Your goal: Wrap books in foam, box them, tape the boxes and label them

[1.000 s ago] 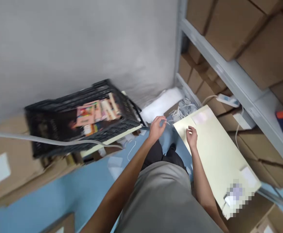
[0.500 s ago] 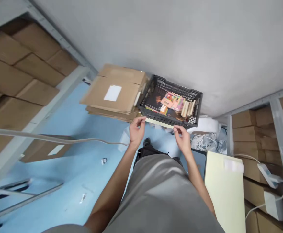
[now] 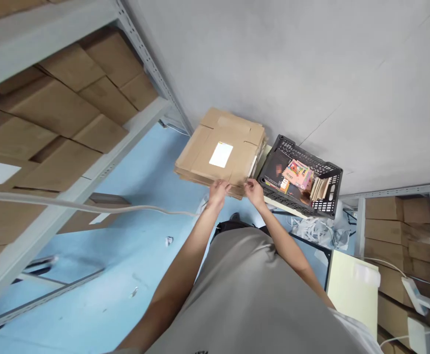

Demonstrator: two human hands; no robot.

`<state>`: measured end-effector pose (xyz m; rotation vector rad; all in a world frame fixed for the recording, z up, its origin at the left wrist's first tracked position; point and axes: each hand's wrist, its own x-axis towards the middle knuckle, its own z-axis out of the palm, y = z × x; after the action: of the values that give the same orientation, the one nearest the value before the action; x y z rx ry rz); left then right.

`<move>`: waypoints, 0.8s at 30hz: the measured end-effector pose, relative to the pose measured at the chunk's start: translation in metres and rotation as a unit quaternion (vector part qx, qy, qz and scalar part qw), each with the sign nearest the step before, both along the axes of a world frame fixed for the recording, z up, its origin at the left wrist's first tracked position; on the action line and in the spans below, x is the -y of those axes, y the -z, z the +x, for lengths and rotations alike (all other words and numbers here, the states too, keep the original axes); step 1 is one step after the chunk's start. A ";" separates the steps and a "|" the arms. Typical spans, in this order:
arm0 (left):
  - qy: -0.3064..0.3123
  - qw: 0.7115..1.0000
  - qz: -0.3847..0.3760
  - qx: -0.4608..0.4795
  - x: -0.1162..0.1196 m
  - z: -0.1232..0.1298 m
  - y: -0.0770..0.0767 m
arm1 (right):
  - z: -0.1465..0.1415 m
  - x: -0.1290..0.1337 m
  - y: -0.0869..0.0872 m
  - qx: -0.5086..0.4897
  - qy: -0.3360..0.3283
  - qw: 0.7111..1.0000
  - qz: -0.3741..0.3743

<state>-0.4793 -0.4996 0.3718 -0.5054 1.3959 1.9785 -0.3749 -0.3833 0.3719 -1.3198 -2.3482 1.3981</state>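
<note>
A stack of flattened cardboard boxes (image 3: 196,150) lies by the wall, a white label on its top sheet. At its near edge, my left hand (image 3: 218,192) has its fingers curled against the cardboard, slightly blurred. My right hand (image 3: 255,193) pinches at the near right corner of the same stack, thumb and fingers together. How many sheets lie between the fingers, I cannot tell. Just right of that hand, a black plastic crate (image 3: 296,200) holds several books and small pink packs (image 3: 299,173).
Shelves with brown cartons (image 3: 48,103) rise at the left, and more cartons (image 3: 384,228) stand at the right. A pale cable (image 3: 89,208) crosses from the left. Crumpled white plastic (image 3: 314,231) lies beyond a cream tabletop (image 3: 351,290). Scraps lie on the blue floor (image 3: 152,265).
Both hands have moved from the pale table edge in front of the crate to the near edge of the cardboard stack, and closer together. The view has turned left.
</note>
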 end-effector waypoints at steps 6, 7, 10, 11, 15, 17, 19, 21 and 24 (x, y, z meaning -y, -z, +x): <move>-0.007 0.999 0.001 0.040 -0.003 -0.005 0.012 | -0.015 0.005 0.008 0.076 0.008 0.996 0.052; -0.010 0.999 0.000 0.042 -0.004 -0.005 0.013 | -0.016 0.007 0.009 0.082 0.015 0.995 0.055; -0.023 0.999 -0.003 0.042 -0.007 -0.003 0.015 | -0.019 0.009 0.010 0.099 0.038 0.993 0.055; -0.027 0.999 -0.005 0.044 -0.009 -0.003 0.016 | -0.020 0.009 0.010 0.104 0.045 0.992 0.053; -0.040 0.998 -0.012 0.056 -0.012 -0.005 0.017 | -0.025 0.007 0.006 0.111 0.068 0.991 0.039; -0.045 0.997 -0.015 0.061 -0.010 -0.007 0.016 | -0.030 0.006 0.000 0.102 0.068 0.992 0.031; -0.056 0.996 -0.022 0.063 -0.007 -0.009 0.016 | -0.034 0.007 -0.009 0.084 0.062 0.994 0.024; -0.077 0.995 -0.028 0.062 -0.001 -0.014 0.014 | -0.040 0.011 -0.020 0.040 0.048 0.998 0.013; -0.108 0.993 -0.024 0.045 0.006 -0.026 0.009 | -0.045 0.021 -0.043 -0.053 0.029 0.998 -0.002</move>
<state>-0.5058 -0.5061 0.3626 -0.7877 1.3846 2.0655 -0.4199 -0.4044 0.4148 -1.2711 -2.2235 1.4207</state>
